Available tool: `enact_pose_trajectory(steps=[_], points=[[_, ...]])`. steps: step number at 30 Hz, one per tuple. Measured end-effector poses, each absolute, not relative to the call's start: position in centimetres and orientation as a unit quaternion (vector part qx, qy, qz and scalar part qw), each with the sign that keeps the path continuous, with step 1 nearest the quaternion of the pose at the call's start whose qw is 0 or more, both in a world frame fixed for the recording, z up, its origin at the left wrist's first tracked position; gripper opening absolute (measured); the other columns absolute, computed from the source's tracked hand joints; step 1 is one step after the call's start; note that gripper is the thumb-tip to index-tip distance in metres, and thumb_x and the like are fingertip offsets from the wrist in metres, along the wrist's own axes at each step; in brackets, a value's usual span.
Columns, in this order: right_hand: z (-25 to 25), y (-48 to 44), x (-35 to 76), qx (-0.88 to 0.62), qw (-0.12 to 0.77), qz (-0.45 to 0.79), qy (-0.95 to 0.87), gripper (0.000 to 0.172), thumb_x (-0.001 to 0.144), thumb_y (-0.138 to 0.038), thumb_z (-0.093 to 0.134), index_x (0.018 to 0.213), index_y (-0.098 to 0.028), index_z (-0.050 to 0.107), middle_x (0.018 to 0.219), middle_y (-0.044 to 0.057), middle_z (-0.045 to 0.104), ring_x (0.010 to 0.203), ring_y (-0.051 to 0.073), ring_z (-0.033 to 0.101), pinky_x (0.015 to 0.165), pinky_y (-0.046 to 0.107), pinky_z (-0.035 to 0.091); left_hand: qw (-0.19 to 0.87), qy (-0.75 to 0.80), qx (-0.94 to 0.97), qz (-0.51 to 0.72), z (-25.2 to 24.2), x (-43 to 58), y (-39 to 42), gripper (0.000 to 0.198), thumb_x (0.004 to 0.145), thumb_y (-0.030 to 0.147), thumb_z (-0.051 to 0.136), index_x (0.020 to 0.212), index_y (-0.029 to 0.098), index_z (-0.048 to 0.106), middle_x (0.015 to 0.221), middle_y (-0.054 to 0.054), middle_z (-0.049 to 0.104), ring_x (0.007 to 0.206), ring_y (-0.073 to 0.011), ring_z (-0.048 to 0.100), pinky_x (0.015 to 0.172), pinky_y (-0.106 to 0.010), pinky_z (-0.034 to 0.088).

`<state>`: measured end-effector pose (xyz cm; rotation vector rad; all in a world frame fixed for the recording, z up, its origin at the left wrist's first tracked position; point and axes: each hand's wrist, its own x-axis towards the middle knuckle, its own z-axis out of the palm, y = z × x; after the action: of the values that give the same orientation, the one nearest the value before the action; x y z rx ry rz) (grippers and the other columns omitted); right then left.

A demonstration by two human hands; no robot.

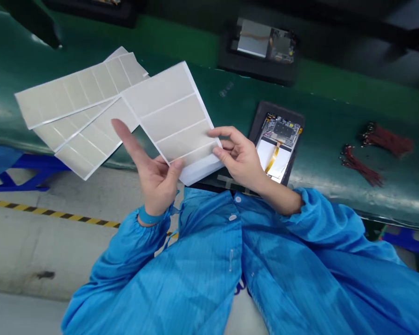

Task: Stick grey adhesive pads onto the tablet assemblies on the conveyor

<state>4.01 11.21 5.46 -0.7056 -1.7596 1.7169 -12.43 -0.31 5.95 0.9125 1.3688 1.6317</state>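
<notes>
A sheet of pale rectangular stickers (176, 111) is held up in front of me, its lower strip bare white backing. My left hand (157, 179) grips its lower left edge, thumb on top and index finger stretched out to the left. At the right edge my right hand (239, 156) pinches the sheet near the lowest sticker between thumb and fingers. More sticker sheets (80, 93) lie fanned over the bench edge to the left. Just beyond my right hand, an opened device (277, 144) with a circuit board and a yellow ribbon cable rests in a black tray.
The green bench (335, 186) runs across the view. Farther back, a second opened device (265, 42) sits on a dark tray on the green belt. Two bundles of red wires (387, 139) lie at the right. A blue metal frame (31, 163) stands below at the left.
</notes>
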Motion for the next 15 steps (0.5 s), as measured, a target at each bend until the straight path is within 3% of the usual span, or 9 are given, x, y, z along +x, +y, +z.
enact_pose_trajectory(steps=[1,3,5,7,9,13,15], points=[[5.4,11.3,4.1,-0.272,0.29,0.637,-0.66,0.038,0.104,-0.043,0.059,0.138,-0.026,0.055,0.094,0.0,0.074,0.08,0.016,0.068,0.084,0.033,0.061,0.383,0.541,0.383,0.644,6.0,-12.2,-0.4,0.12,0.095,0.043,0.078,0.161,0.057,-0.021,0.181,0.002,0.012,0.143,-0.03,0.059,0.116,-0.046,0.058],[5.3,11.7,4.4,-0.28,0.308,0.602,-0.682,0.038,0.103,-0.044,0.061,0.136,-0.025,0.057,0.092,0.0,0.071,0.081,0.016,0.066,0.082,0.033,0.061,0.309,0.567,0.431,0.63,5.5,-12.3,-0.5,0.109,0.093,0.041,0.08,0.169,0.05,0.003,0.179,-0.001,0.021,0.144,-0.0323,0.059,0.119,-0.049,0.055],[5.1,12.1,4.8,-0.278,0.335,0.542,-0.719,0.032,0.101,-0.044,0.065,0.126,-0.023,0.064,0.099,0.002,0.068,0.084,0.016,0.064,0.082,0.033,0.06,0.238,0.606,0.465,0.599,4.7,-12.6,-0.5,0.086,0.092,0.041,0.081,0.165,0.045,0.035,0.175,0.0,0.033,0.153,-0.0316,0.049,0.128,-0.048,0.047],[5.1,12.3,5.1,-0.268,0.352,0.49,-0.751,0.03,0.099,-0.044,0.068,0.119,-0.022,0.068,0.109,0.005,0.065,0.086,0.016,0.062,0.081,0.032,0.058,0.19,0.628,0.47,0.59,4.1,-12.8,-0.2,0.068,0.093,0.043,0.079,0.156,0.043,0.052,0.17,0.002,0.042,0.16,-0.0301,0.038,0.132,-0.047,0.041],[5.2,12.3,5.3,-0.259,0.339,0.478,-0.768,0.034,0.098,-0.045,0.069,0.124,-0.022,0.067,0.119,0.008,0.064,0.091,0.016,0.061,0.082,0.033,0.058,0.195,0.632,0.458,0.594,4.1,-12.7,0.1,0.071,0.095,0.05,0.075,0.159,0.047,0.044,0.173,0.005,0.035,0.162,-0.0305,0.034,0.131,-0.05,0.043],[5.5,12.0,5.5,-0.275,0.307,0.523,-0.747,0.035,0.102,-0.044,0.062,0.131,-0.024,0.061,0.119,0.008,0.068,0.098,0.019,0.064,0.087,0.035,0.058,0.273,0.624,0.455,0.574,5.6,-12.0,0.5,0.101,0.094,0.057,0.074,0.168,0.054,0.004,0.18,0.01,0.008,0.162,-0.0308,0.034,0.129,-0.053,0.047],[5.6,12.0,5.6,-0.284,0.302,0.554,-0.722,0.036,0.102,-0.044,0.063,0.131,-0.024,0.06,0.105,0.004,0.07,0.091,0.018,0.064,0.084,0.034,0.057,0.28,0.617,0.478,0.559,6.0,-12.2,0.6,0.1,0.094,0.052,0.076,0.168,0.054,0.008,0.179,0.013,0.005,0.165,-0.0288,0.025,0.135,-0.05,0.038]])
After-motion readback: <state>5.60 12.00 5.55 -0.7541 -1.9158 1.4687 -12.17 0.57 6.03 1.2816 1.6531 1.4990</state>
